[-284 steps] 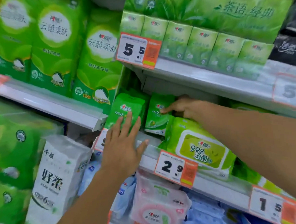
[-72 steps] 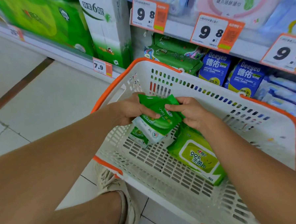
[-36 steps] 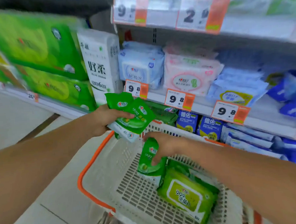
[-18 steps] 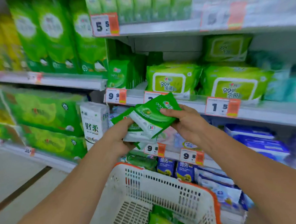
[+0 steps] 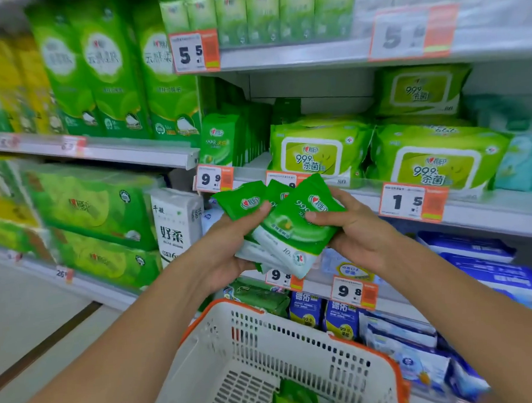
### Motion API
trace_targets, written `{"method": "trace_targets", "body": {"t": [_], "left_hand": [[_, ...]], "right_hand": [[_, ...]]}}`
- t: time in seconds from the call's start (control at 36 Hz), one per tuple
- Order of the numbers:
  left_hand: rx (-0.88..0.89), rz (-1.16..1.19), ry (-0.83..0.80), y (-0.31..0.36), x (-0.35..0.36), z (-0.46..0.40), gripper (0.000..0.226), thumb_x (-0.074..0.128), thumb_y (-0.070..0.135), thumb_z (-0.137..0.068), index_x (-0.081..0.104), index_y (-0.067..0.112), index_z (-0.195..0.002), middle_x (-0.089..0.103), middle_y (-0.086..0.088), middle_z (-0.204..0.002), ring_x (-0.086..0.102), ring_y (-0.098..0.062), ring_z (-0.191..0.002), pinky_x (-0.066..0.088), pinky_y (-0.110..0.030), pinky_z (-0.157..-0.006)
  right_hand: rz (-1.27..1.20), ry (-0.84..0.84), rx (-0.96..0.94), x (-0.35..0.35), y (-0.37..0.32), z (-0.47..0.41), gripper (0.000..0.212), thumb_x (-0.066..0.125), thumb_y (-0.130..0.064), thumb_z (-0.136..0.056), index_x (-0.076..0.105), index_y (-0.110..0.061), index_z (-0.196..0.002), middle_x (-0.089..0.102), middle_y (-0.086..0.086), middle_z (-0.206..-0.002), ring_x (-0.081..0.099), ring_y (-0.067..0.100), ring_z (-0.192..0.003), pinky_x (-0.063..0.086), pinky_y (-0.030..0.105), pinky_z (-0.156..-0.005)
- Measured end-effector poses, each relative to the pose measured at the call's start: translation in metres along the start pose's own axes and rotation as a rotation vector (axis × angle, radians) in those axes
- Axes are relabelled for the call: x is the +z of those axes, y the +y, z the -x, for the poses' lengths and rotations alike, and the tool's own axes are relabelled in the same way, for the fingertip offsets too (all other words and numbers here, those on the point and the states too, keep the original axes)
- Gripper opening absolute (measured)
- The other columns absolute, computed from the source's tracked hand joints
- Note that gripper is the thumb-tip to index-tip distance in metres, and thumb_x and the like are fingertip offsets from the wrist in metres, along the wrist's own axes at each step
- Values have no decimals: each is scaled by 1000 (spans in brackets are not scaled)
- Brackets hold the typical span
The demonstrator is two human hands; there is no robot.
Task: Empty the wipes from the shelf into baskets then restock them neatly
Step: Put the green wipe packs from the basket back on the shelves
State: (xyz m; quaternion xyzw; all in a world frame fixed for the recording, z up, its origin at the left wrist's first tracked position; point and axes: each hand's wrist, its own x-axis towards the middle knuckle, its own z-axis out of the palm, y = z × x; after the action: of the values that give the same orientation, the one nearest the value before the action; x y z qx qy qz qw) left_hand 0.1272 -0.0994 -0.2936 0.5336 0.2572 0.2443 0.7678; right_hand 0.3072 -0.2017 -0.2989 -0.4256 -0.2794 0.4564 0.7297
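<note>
Both hands have come up out of the basket since a moment ago, and they now hold the small wipe packs high in front of the shelf. These small green packs are fanned out like cards, one over the other, in the middle of the view. They look soft, flat and light, with shiny wrap that could slide, so it seems best to hold them by the flat sides near the middle and squeeze the whole bunch together. The left hand is at 9 o'clock from the bunch, with its thumb on top and its fingers curled under, clamped on the packs. The right hand is at 3 o'clock, thumb across the front pack and fingers behind, also clamped on them. Up at 12 o'clock is the wipes shelf, with a row of small packs standing up at 11 o'clock and a gap just beside that row where these look like they should go. Big wipe packs lie at 1 o'clock, more of them farther right. Price tags hang on the shelf edge. Down at 6 o'clock is the white basket with an orange rim, and one green pack lies inside. Tall tissue rolls stand at 10 o'clock.
</note>
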Motion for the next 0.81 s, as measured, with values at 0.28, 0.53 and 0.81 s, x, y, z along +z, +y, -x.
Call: {"method": "trace_targets", "body": {"t": [0.28,0.53,0.81], "left_hand": [[129,-274,-4,-19,1,-11,106,93,5,-41,35,26,-128,66,-6,-123,68,-24,-107,54,-47,-94],[224,-118,-26,-8,18,-8,91,57,2,-45,32,27,-129,61,-14,-115,65,-33,-100,55,-45,-79],[-37,458,-47,12,-5,-10,75,58,77,-71,69,24,-123,66,-13,-126,58,-37,-120,37,-59,-104]], "right_hand": [[104,-38,-157,12,9,6,89,73,15,-54,50,-20,-133,70,18,-115,72,28,-97,61,38,-70],[214,-94,-76,48,28,12,53,68,-23,-85,54,-18,-135,72,3,-120,71,21,-107,60,34,-82],[-7,83,-353,70,13,-17,90,91,-10,-58,45,-12,-135,68,14,-124,69,34,-109,56,57,-89]]}}
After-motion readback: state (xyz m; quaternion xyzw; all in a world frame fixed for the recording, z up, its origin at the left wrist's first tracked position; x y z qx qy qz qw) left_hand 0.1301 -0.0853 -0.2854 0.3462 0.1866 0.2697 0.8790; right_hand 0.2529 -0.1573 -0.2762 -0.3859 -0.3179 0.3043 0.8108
